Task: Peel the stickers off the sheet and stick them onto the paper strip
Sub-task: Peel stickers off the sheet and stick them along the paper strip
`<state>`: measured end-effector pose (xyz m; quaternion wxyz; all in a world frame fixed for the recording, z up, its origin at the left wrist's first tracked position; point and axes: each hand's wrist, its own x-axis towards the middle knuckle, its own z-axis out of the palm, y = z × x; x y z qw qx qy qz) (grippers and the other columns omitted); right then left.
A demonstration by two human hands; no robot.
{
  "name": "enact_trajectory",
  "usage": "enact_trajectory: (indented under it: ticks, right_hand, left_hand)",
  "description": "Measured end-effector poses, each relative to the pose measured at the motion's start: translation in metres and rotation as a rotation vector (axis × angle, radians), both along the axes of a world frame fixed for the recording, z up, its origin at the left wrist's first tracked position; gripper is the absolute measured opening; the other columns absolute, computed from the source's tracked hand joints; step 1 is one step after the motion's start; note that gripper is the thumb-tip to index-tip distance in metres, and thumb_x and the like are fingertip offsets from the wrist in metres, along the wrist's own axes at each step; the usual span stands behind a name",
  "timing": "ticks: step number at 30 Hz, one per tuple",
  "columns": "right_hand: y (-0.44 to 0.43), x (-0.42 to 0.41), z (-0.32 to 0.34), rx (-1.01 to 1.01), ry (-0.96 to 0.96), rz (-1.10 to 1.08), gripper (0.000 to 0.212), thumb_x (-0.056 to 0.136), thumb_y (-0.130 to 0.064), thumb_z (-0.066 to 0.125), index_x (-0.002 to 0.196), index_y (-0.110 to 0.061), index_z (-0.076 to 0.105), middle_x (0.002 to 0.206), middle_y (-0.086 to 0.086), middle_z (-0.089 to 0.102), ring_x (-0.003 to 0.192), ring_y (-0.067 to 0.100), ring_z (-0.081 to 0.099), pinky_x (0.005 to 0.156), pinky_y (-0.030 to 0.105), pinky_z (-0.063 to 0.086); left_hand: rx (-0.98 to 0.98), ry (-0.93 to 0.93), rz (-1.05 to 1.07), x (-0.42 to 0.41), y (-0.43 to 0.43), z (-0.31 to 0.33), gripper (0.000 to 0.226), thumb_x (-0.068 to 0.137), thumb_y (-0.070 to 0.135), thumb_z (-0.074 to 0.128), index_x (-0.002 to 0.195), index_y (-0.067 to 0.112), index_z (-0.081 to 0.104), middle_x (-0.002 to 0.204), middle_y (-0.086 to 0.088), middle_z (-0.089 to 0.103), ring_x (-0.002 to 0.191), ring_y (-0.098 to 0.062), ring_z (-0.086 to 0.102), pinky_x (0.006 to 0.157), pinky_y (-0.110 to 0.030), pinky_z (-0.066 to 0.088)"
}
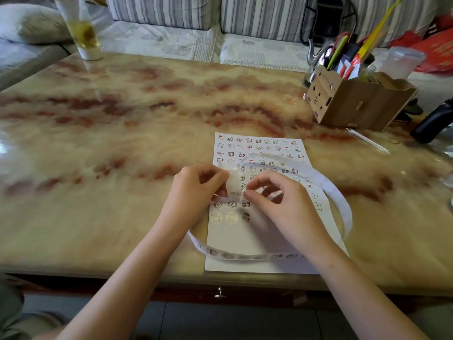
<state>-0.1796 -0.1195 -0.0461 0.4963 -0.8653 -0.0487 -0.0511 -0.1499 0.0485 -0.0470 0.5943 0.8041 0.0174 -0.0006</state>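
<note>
A white sticker sheet (pixel 264 146) with rows of small cartoon stickers lies flat on the marble table, its lower part bare. A long white paper strip (pixel 340 207) loops over and around the sheet; the stretch near the table's front edge carries several stickers. My left hand (pixel 196 190) pinches one end of the strip above the sheet's left side. My right hand (pixel 277 200) hovers beside it with curled fingers, thumb and forefinger pinched together at the strip; whether a sticker sits between them is too blurred to tell.
A wooden organiser box (pixel 355 101) with pens and scissors stands at the back right, beside a clear plastic cup (pixel 402 62). A black object (pixel 434 121) lies at the right edge. A tall glass of yellow drink (pixel 83 33) stands back left. A sofa runs behind the table.
</note>
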Motion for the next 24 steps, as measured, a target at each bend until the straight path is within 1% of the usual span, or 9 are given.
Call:
enact_trajectory:
  ticks: [2,5,10,13,15,19,22,24]
  right_hand:
    - [0.003,-0.001,0.004,0.022,-0.076,0.012,0.008,0.082,-0.020,0.073,0.085,-0.025,0.069,0.082,-0.016,0.069,0.075,0.004,0.060,0.067,0.013,0.046]
    - [0.006,-0.002,0.007,0.062,-0.127,0.025,0.008,0.081,-0.015,0.074,0.085,-0.021,0.071,0.079,-0.012,0.070,0.072,0.004,0.060,0.068,0.011,0.046]
    - [0.006,-0.001,0.008,0.117,-0.160,0.032,0.009,0.083,-0.013,0.073,0.087,-0.020,0.072,0.080,-0.011,0.070,0.069,0.006,0.060,0.066,0.014,0.047]
    - [0.006,-0.001,0.008,0.111,-0.166,0.030,0.008,0.084,-0.013,0.072,0.088,-0.019,0.073,0.080,-0.011,0.070,0.070,0.005,0.061,0.066,0.013,0.047]
    - [0.005,-0.001,0.007,0.120,-0.165,0.027,0.008,0.084,-0.013,0.072,0.089,-0.018,0.074,0.080,-0.011,0.071,0.071,0.004,0.061,0.067,0.013,0.047]
    - [0.005,0.000,0.006,0.132,-0.175,0.014,0.008,0.084,-0.012,0.071,0.089,-0.018,0.074,0.081,-0.010,0.071,0.071,0.006,0.062,0.067,0.014,0.048]
    - [0.005,0.000,0.005,0.114,-0.188,0.012,0.008,0.084,-0.012,0.071,0.090,-0.017,0.073,0.081,-0.009,0.071,0.072,0.009,0.062,0.066,0.021,0.050]
    - [0.005,0.001,0.004,0.089,-0.199,0.009,0.009,0.084,-0.011,0.071,0.090,-0.017,0.073,0.081,-0.009,0.071,0.072,0.010,0.062,0.066,0.020,0.050]
  left_hand:
    - [-0.084,-0.005,-0.007,0.000,0.000,0.003,0.016,0.091,0.012,0.062,0.078,0.011,0.071,0.063,-0.001,0.070,0.060,-0.010,0.068,0.063,-0.020,0.057]
    - [-0.141,-0.015,-0.023,-0.002,-0.001,0.006,0.017,0.093,0.012,0.060,0.079,0.012,0.070,0.061,0.003,0.070,0.062,-0.010,0.068,0.060,-0.019,0.056]
    - [-0.237,0.005,-0.043,-0.004,-0.004,0.010,0.016,0.093,0.013,0.060,0.081,0.012,0.070,0.060,0.005,0.069,0.057,-0.007,0.066,0.056,-0.016,0.053]
    - [-0.293,0.043,-0.053,-0.004,-0.005,0.013,0.024,0.095,0.020,0.057,0.080,0.008,0.070,0.063,0.001,0.071,0.059,-0.009,0.067,0.058,-0.018,0.055]
    - [-0.271,0.055,-0.084,-0.004,-0.005,0.013,0.026,0.094,0.024,0.057,0.082,0.005,0.071,0.068,-0.001,0.073,0.064,-0.009,0.069,0.061,-0.018,0.055]
    - [-0.157,0.047,-0.128,-0.006,-0.004,0.010,0.013,0.088,0.021,0.066,0.083,0.012,0.074,0.076,-0.002,0.075,0.069,-0.005,0.069,0.066,-0.017,0.055]
    - [-0.146,0.044,-0.132,-0.006,-0.004,0.009,0.012,0.087,0.021,0.067,0.082,0.013,0.075,0.075,-0.001,0.075,0.069,-0.005,0.069,0.067,-0.016,0.055]
    - [-0.148,0.039,-0.138,-0.006,-0.003,0.010,0.011,0.087,0.021,0.067,0.080,0.015,0.075,0.073,0.001,0.075,0.068,-0.005,0.069,0.066,-0.015,0.054]
